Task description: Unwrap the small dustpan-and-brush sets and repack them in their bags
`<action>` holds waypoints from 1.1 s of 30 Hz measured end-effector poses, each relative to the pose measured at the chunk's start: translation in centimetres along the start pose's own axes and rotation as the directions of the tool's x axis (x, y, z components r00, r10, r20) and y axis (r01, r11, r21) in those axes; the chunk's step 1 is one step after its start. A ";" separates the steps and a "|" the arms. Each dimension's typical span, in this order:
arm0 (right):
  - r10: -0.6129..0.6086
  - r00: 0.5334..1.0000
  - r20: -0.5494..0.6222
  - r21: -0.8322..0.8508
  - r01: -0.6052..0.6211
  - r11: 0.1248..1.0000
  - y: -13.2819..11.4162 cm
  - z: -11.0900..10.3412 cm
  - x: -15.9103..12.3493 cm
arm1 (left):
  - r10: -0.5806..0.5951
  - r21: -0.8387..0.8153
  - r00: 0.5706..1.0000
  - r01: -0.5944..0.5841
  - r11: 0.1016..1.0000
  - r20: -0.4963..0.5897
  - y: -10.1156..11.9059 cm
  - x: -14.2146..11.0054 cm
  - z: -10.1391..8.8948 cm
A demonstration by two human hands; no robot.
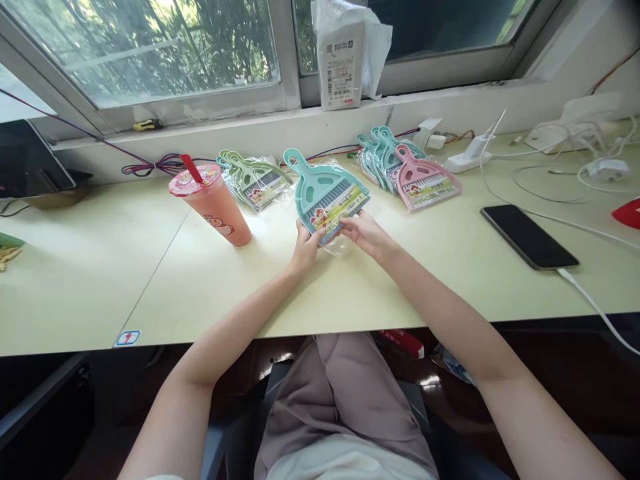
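Note:
A teal mini dustpan and brush set (327, 193) in clear plastic wrap, with a yellow printed label, is tilted up above the table. My left hand (305, 248) grips its lower left corner. At the lower right edge, my right hand (364, 232) pinches it, thumb over the label. Behind it on the left lies a small pile of green wrapped dustpan sets (253, 180). Back right, several teal sets (377, 157) lie piled up, with a pink set (425, 179) at their front.
A pink drink cup (215, 207) with a red straw stands left of my hands. On the right lie a phone (529, 235) with a plugged-in cable and a white power strip (467, 157). A paper packet (343, 67) sits on the windowsill.

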State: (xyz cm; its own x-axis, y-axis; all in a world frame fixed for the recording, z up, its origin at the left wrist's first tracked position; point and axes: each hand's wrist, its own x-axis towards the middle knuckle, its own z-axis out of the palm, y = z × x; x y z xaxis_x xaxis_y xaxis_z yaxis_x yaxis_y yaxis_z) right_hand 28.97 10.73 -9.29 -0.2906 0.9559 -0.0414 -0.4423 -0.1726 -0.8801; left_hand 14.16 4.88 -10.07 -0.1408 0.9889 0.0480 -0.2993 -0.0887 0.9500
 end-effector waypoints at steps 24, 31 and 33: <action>0.020 0.988 0.150 -0.140 0.001 0.990 -3.7 -1.7 0.1 | -0.097 -0.121 0.995 0.101 0.988 0.034 2.2 0.6 -0.4; -0.698 0.716 0.011 -0.747 0.470 0.471 -6.2 -5.7 0.8 | -0.206 -0.175 0.976 0.192 0.966 -0.063 4.7 1.4 -1.3; -0.668 0.719 0.190 -0.796 0.511 0.324 -6.5 -6.0 0.7 | -0.265 -0.188 0.962 0.248 0.950 -0.069 5.2 1.5 -1.5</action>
State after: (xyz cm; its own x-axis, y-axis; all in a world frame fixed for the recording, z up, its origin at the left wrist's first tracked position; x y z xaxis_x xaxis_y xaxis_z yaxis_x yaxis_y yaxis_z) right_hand 36.67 13.92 -6.45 -0.0747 0.7579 0.6481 0.3830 0.6219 -0.6831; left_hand 10.96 5.75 -5.48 -0.1210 0.9664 -0.2266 -0.4965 0.1387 0.8569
